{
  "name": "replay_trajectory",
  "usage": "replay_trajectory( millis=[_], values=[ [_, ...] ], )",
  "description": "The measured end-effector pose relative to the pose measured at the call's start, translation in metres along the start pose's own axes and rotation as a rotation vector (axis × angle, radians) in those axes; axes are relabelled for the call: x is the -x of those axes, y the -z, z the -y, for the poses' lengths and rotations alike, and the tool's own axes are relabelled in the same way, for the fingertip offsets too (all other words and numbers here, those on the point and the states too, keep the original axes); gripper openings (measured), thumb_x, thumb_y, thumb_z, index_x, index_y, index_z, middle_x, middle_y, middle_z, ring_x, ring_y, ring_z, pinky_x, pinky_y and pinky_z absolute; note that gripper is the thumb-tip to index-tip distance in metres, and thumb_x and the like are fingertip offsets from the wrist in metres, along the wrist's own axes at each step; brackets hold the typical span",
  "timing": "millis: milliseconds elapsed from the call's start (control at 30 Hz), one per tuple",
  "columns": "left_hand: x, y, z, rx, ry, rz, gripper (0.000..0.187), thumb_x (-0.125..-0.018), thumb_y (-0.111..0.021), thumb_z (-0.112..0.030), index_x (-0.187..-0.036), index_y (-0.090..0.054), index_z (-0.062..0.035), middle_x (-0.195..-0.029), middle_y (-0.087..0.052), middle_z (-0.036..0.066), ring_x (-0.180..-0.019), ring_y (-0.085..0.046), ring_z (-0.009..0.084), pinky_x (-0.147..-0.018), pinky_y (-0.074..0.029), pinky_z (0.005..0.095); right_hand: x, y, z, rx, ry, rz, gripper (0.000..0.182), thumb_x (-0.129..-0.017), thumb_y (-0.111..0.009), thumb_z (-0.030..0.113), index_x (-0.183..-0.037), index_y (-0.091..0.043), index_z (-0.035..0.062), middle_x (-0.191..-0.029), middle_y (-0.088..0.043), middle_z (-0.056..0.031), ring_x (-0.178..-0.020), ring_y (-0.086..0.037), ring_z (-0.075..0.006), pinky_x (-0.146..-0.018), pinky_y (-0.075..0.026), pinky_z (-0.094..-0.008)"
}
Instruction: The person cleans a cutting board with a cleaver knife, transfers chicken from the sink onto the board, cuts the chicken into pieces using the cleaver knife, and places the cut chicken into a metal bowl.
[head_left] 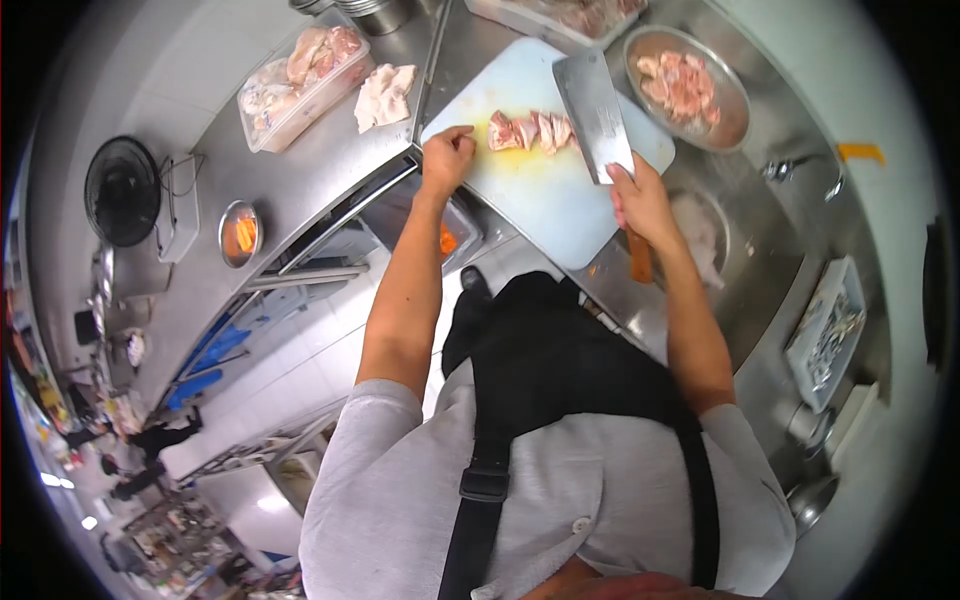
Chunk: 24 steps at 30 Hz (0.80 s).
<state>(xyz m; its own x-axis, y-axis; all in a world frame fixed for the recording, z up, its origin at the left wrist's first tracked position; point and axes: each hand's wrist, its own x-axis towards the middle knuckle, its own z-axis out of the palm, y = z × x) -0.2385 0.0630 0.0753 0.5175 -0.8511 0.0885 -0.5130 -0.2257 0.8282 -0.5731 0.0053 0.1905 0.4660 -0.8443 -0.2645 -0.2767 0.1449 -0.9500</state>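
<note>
— Two hands at the cutting board, and the step in hand looks like slicing. The right hand has its fingers wrapped tight on the cleaver, whose blade lies flat-side up, tip toward twelve o'clock. The left hand rests on the board's nine o'clock edge, fingers curled in, gripping nothing that I can make out.

— And the meat?

— A short row of cut chicken pieces lies on the board between the left hand and the blade, just beside the blade's edge. I'd judge the next move calls for the left fingers to steady the row, knuckles tucked back, before the blade goes down.

— Any room to work?

— Toward six o'clock the board is bare, so there is space to slide pieces. At two o'clock a metal bowl of cut meat sits near the board's corner, handy for a transfer. At ten o'clock a plastic tub of raw chicken and a loose piece lie on the table, apart from the board. The table's near edge runs close under the left wrist.
</note>
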Motion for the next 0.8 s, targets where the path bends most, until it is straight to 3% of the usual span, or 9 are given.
replay_trajectory(
  millis=[33,167,267,300,400,533,567,800],
  values=[
    [-0.003,0.001,0.003,0.001,0.061,0.052,0.037,-0.088,-0.067,-0.019,-0.121,-0.074,-0.0038,-0.091,-0.074,0.020,-0.076,-0.072,0.0268,-0.075,-0.057,0.0358,0.017,0.007,-0.016,0.021,-0.071,0.018,0.019,-0.107,-0.055,0.023,-0.110,-0.057,0.0045,-0.062,-0.051,-0.0002,-0.043,-0.048,-0.0099,-0.039,-0.038,-0.0288],
    [0.004,-0.010,-0.054,-0.260,-0.207,0.117,0.046,-0.086,-0.072,-0.024,-0.131,-0.070,-0.0133,-0.113,-0.064,0.023,-0.090,-0.072,0.0324,-0.087,-0.057,0.0437,0.060,0.025,-0.067,0.023,-0.262,0.094,0.020,-0.107,-0.055,0.024,-0.108,-0.057,0.0049,-0.063,-0.053,-0.0013,-0.043,-0.050,-0.0114,-0.039,-0.040,-0.0301],
    [-0.013,-0.021,-0.049,-0.305,-0.327,0.078,0.039,-0.086,-0.070,-0.024,-0.123,-0.073,-0.0134,-0.110,-0.067,0.023,-0.091,-0.072,0.0351,-0.087,-0.057,0.0443,0.068,0.021,-0.085,-0.050,-0.313,0.095,0.020,-0.106,-0.055,0.024,-0.109,-0.057,0.0046,-0.063,-0.054,-0.0022,-0.043,-0.051,-0.0125,-0.039,-0.041,-0.0312],
    [-0.015,-0.017,-0.046,-0.232,-0.189,0.151,0.035,-0.087,-0.068,-0.024,-0.118,-0.073,-0.0093,-0.109,-0.068,0.024,-0.092,-0.072,0.0356,-0.088,-0.058,0.0436,0.068,0.017,-0.088,-0.072,-0.314,0.085,0.020,-0.106,-0.055,0.024,-0.110,-0.057,0.0044,-0.063,-0.054,-0.0025,-0.043,-0.051,-0.0128,-0.039,-0.041,-0.0316],
    [-0.038,-0.029,0.008,-0.078,-0.168,0.100,0.033,-0.089,-0.066,-0.024,-0.116,-0.074,-0.0062,-0.106,-0.068,0.023,-0.093,-0.072,0.0359,-0.089,-0.058,0.0434,0.046,0.000,-0.087,-0.073,-0.286,0.029,0.022,-0.106,-0.056,0.023,-0.113,-0.054,0.0029,-0.063,-0.053,-0.0027,-0.043,-0.051,-0.0132,-0.039,-0.042,-0.0327],
    [-0.019,-0.033,-0.075,-0.275,-0.139,0.231,0.064,-0.086,-0.074,-0.046,-0.139,-0.064,-0.0101,-0.110,-0.066,0.025,-0.099,-0.072,0.0380,-0.090,-0.057,0.0438,0.012,-0.031,-0.088,-0.072,-0.278,0.060,0.020,-0.107,-0.055,0.020,-0.115,-0.051,0.0016,-0.064,-0.051,-0.0019,-0.044,-0.050,-0.0126,-0.039,-0.042,-0.0322],
    [-0.021,-0.042,-0.078,-0.331,-0.179,0.265,0.084,-0.080,-0.079,-0.059,-0.147,-0.057,-0.0138,-0.114,-0.064,0.026,-0.100,-0.070,0.0396,-0.089,-0.057,0.0446,0.007,-0.037,-0.084,-0.088,-0.279,0.094,0.022,-0.106,-0.056,0.020,-0.115,-0.049,0.0003,-0.064,-0.052,-0.0026,-0.044,-0.050,-0.0130,-0.039,-0.042,-0.0327],
    [-0.029,-0.077,-0.125,-0.202,-0.255,0.264,0.071,-0.078,-0.084,-0.049,-0.136,-0.066,-0.0108,-0.111,-0.064,0.026,-0.096,-0.069,0.0413,-0.088,-0.057,0.0454,0.008,-0.025,-0.055,-0.140,-0.164,0.147,0.021,-0.105,-0.056,0.017,-0.112,-0.048,-0.0005,-0.065,-0.053,-0.0030,-0.044,-0.052,-0.0132,-0.039,-0.042,-0.0329]
  ],
)
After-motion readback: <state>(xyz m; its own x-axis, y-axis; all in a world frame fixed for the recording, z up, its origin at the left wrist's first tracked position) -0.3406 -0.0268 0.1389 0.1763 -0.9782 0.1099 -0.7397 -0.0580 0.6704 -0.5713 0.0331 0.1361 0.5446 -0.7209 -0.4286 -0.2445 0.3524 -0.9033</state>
